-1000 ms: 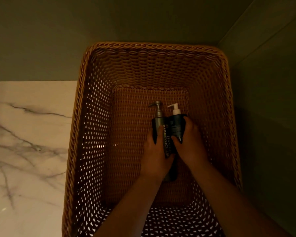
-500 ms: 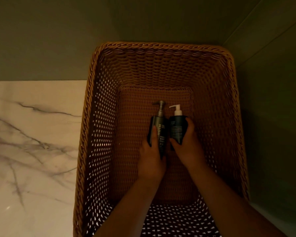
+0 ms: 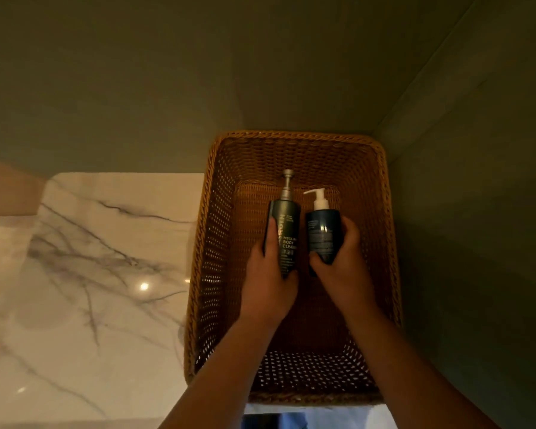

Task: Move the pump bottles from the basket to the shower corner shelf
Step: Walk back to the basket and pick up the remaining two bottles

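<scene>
Wicker walls of the basket (image 3: 205,274) surround both hands, which reach down into it from its near edge. The left hand (image 3: 268,286) has its grip wrapped round the lower half of the taller bottle (image 3: 287,224), the one with the grey metal pump; the right hand (image 3: 342,267) pinches the shorter dark bottle (image 3: 322,230) with the white pump, thumb on its front face. Both bottles sit side by side, almost touching, above the middle of the basket floor, their long axes running away from the wrists with pumps pointing toward the far edge. Each bottle lies straight ahead of its own hand, so lifting should go upward past the rim. No shower shelf shows; marble floor (image 3: 90,274) lies off the basket's left edge.
</scene>
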`<state>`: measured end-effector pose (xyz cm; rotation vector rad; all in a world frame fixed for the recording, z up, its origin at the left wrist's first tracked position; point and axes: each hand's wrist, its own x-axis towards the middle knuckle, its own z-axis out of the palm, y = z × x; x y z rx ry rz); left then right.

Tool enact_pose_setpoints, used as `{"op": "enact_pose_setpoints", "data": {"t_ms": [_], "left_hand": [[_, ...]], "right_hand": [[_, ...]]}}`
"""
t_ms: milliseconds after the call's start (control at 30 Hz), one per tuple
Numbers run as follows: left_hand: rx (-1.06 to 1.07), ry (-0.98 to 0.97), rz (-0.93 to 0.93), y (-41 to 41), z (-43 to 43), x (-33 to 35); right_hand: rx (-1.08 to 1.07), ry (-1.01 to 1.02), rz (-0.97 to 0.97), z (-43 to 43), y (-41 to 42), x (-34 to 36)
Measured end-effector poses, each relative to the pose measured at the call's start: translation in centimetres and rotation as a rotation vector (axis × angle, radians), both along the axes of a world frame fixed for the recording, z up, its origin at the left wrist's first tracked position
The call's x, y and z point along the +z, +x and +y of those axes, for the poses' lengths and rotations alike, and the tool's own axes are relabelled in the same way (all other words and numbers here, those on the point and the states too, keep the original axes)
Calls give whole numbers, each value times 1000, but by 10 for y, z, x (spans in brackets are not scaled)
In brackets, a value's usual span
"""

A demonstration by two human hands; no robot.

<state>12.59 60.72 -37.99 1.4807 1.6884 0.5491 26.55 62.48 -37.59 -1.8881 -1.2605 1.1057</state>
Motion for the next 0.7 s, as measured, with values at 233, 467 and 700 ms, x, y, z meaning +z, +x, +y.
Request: {"op": "enact_pose_setpoints", "data": {"t_ms": [233, 467, 700], "left_hand": [[103, 212, -45, -32, -20, 150], [168, 452, -66, -66, -58, 296], [168, 692, -124, -101, -97, 414]], "right_hand": [[2, 195, 49, -13, -28, 146], [128, 412, 169, -38, -60, 304], [167, 614, 160, -83, -93, 425]]}}
